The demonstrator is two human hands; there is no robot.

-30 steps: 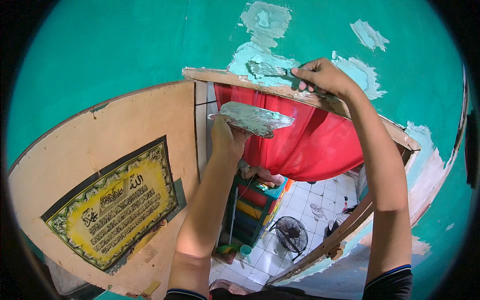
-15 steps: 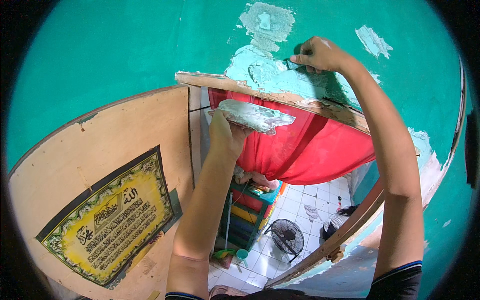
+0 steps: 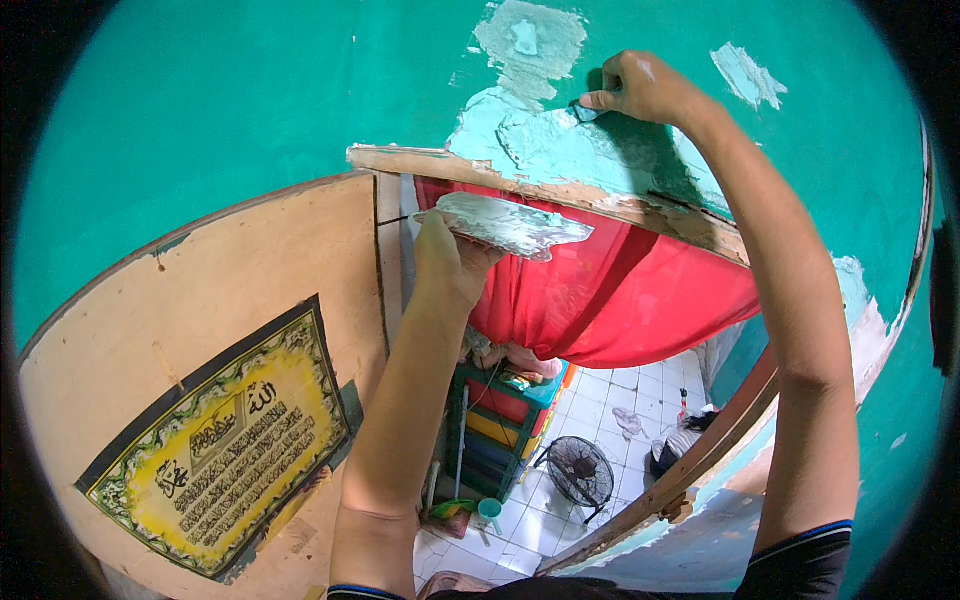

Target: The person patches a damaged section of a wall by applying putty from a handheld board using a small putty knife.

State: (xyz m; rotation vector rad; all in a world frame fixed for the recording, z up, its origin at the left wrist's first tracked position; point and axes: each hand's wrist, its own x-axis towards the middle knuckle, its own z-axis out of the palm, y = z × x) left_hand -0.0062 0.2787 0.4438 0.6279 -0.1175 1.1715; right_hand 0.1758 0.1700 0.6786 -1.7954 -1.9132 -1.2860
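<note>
The right hand [image 3: 645,88] has risen higher on the wall [image 3: 250,90], pinching a scraper [image 3: 587,113] at the paste [image 3: 555,145]. Apart from it, the left hand [image 3: 455,258] grips the board [image 3: 515,226] below; tipping it could drop paste onto the curtain [image 3: 600,300], while uneven scraper pressure could leave ridges.

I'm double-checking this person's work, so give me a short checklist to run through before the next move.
1. Board supported: ok, the left hand holds it from below.
2. Paste on the board: ok, its top is coated.
3. Scraper flat on the wall: cannot tell, the right hand hides most of it.
4. Patch above the doorway smooth: not ok, ridges show toward its left.
5. Board clear of the red curtain: cannot tell, they overlap in this view.
</note>
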